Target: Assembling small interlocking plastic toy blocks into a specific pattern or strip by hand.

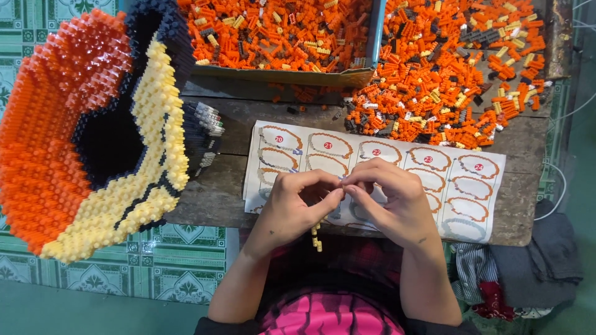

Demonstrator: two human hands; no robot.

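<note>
While my left hand [292, 208] and right hand [394, 201] met fingertip to fingertip above the instruction sheet [481, 198], I pinched a short chain of pale yellow bricks [316, 237] between them; its loose end hung down below my left thumb, past the sheet's near edge. Both sets of fingers were pressed together on the piece (what sat right at the pinch point was too small to tell). Beyond the sheet's far edge lay a loose heap of orange bricks [447, 74] on the wooden table [217, 186], and beside that heap, a cardboard tray [285, 75] held more. Left of the sheet stood a large curved brick model [68, 136], orange, black and cream. Right of the sheet lay bunched cloths [534, 260].
</note>
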